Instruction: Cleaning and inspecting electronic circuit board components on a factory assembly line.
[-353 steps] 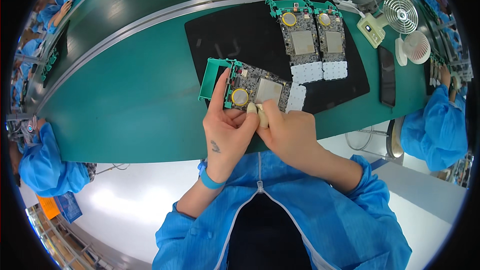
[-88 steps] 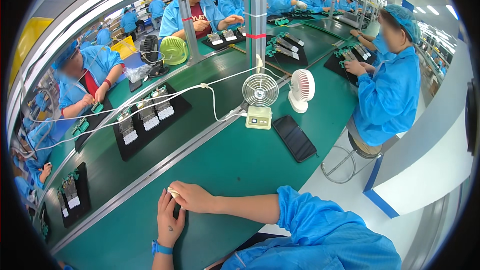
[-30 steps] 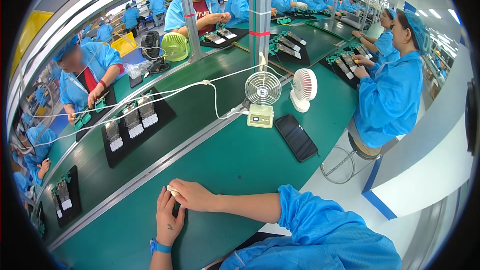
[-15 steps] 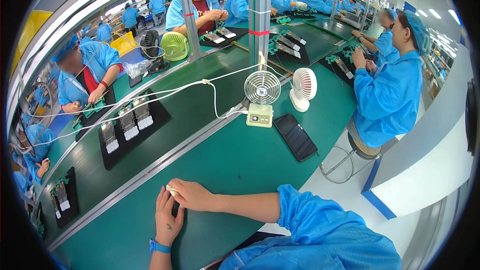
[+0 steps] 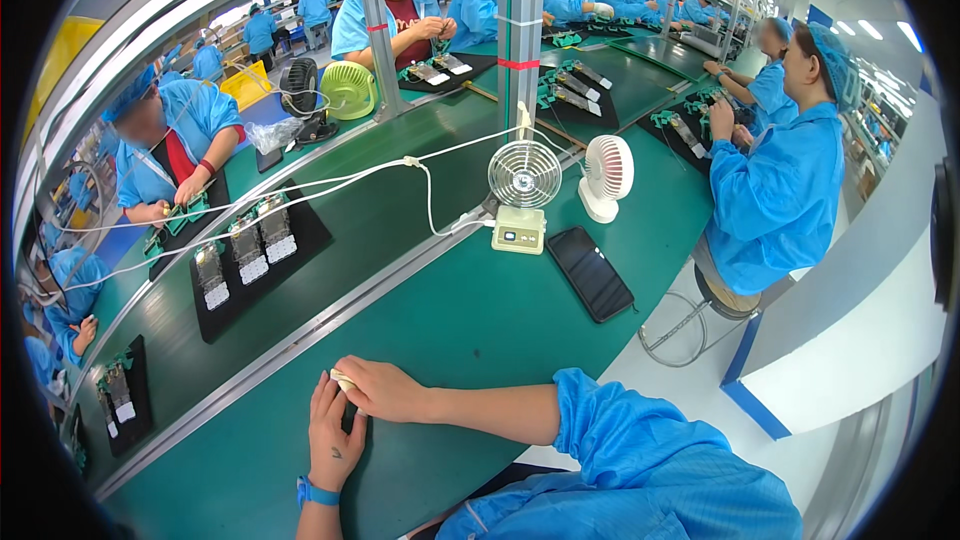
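My left hand [image 5: 332, 440] rests palm down on the green tabletop [image 5: 480, 315], fingers stretched out and thumb apart, with a blue band [image 5: 318, 492] round the wrist. Reaching across from the right, my right hand [image 5: 385, 390] bends its closed fingers over the left fingertips. A small whitish piece [image 5: 343, 380] shows at the right fingertips, where the hands meet; whether it is a finger cover or a held item I cannot make out. The fingers' undersides are hidden.
Beyond a metal rail, a green conveyor belt [image 5: 400, 170] carries black mats [image 5: 215, 315] with circuit boards. A small fan [image 5: 525, 180], a white fan [image 5: 606, 178] and a black phone [image 5: 590, 273] stand or lie ahead. White cables cross the belt. A co-worker [image 5: 780, 175] sits at right.
The black mats with boards on the near belt have slid a little to the left. Co-workers' hands shift slightly. My own hands stay almost still.
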The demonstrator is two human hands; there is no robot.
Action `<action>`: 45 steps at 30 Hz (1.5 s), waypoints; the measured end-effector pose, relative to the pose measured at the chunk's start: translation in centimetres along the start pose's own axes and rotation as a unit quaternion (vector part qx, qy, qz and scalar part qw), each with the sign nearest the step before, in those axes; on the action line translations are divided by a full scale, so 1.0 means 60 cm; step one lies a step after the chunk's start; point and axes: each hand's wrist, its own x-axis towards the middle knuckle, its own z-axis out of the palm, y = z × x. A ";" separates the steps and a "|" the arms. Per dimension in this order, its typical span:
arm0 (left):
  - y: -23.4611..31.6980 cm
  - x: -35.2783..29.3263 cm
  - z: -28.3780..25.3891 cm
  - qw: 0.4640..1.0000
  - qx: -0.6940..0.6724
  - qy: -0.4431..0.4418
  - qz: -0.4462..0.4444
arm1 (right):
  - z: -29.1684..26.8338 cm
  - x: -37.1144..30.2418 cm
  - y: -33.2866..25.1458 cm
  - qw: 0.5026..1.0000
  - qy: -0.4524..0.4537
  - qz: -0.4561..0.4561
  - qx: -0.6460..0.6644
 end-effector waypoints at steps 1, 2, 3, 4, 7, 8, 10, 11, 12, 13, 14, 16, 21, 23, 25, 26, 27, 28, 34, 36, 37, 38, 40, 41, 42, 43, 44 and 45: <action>0.000 0.000 0.000 1.000 -0.003 -0.001 -0.002 | 0.000 0.000 0.000 1.000 0.000 0.000 0.000; 0.000 0.000 0.000 1.000 -0.003 -0.001 -0.002 | 0.001 0.001 0.001 1.000 0.001 -0.003 0.001; 0.000 0.000 0.000 1.000 0.000 0.000 -0.001 | 0.002 0.001 0.001 1.000 0.002 -0.006 0.001; 0.000 -0.001 0.000 1.000 0.002 0.002 0.001 | 0.002 0.001 0.001 1.000 0.002 -0.006 0.001; 0.000 0.000 0.000 1.000 -0.004 0.000 0.001 | 0.001 0.001 0.001 1.000 0.001 -0.004 -0.002; 0.000 0.000 0.001 1.000 -0.003 -0.001 0.001 | 0.002 0.001 0.002 1.000 0.001 -0.003 -0.003; -0.001 0.001 0.002 1.000 0.003 0.005 0.003 | 0.003 0.001 0.003 1.000 0.002 -0.003 -0.003; -0.001 0.001 0.001 1.000 0.003 0.005 0.003 | 0.002 0.001 0.002 1.000 0.000 -0.001 -0.002; -0.001 0.001 0.001 1.000 0.000 0.004 0.001 | 0.001 0.002 0.001 1.000 -0.003 0.000 -0.001; -0.001 0.001 0.000 1.000 -0.003 0.004 -0.002 | 0.001 0.002 0.001 1.000 -0.002 0.000 -0.001; -0.001 0.001 0.000 1.000 -0.003 0.004 -0.001 | 0.000 0.002 0.000 1.000 -0.001 0.000 0.001; 0.000 0.003 0.001 1.000 0.000 0.009 0.005 | -0.003 0.001 -0.002 1.000 0.001 -0.001 0.002; -0.001 0.002 0.001 1.000 0.001 0.007 0.002 | -0.001 0.001 -0.003 1.000 0.000 0.002 0.004; -0.002 0.001 0.000 1.000 0.006 0.008 0.006 | -0.001 0.001 -0.003 1.000 -0.002 0.003 0.005; 0.000 0.000 0.000 1.000 0.002 0.002 -0.002 | -0.001 0.000 -0.004 1.000 -0.003 0.005 0.005; 0.000 0.000 0.000 1.000 0.002 0.003 -0.002 | -0.001 0.001 -0.004 1.000 -0.004 0.006 0.005; 0.000 0.000 0.000 1.000 0.004 0.005 0.000 | 0.000 0.001 -0.004 1.000 -0.004 0.007 0.005; 0.000 0.000 0.000 1.000 0.006 0.007 0.002 | 0.000 0.000 -0.004 1.000 -0.004 0.007 0.006; -0.001 0.001 0.000 1.000 0.002 0.007 0.000 | -0.001 0.002 -0.003 1.000 -0.013 0.012 0.003; -0.001 0.001 -0.001 1.000 0.000 0.005 -0.002 | -0.003 0.002 -0.005 1.000 -0.015 0.016 0.005; -0.001 0.001 -0.001 1.000 -0.003 0.002 -0.005 | -0.003 0.002 -0.005 1.000 -0.015 0.016 0.005; -0.001 0.002 -0.001 1.000 -0.003 0.002 -0.005 | -0.003 0.002 -0.005 1.000 -0.012 0.012 0.004; 0.000 0.004 -0.001 1.000 0.006 -0.001 -0.001 | -0.004 0.002 -0.004 1.000 -0.008 0.008 0.002; 0.000 0.004 -0.001 1.000 0.005 -0.001 -0.001 | -0.004 0.002 -0.003 1.000 -0.007 0.008 -0.001; -0.001 0.004 0.000 1.000 0.002 -0.002 -0.001 | -0.005 0.002 -0.004 1.000 -0.005 0.008 -0.004; -0.002 0.004 0.000 1.000 -0.002 -0.003 -0.002 | -0.004 0.002 -0.003 1.000 -0.005 0.008 -0.005; -0.002 0.004 0.001 1.000 -0.003 -0.004 -0.002 | -0.003 0.002 -0.002 1.000 -0.004 0.005 -0.007; -0.002 0.004 0.001 1.000 -0.001 -0.001 0.000 | -0.002 0.002 -0.001 1.000 -0.003 0.003 -0.008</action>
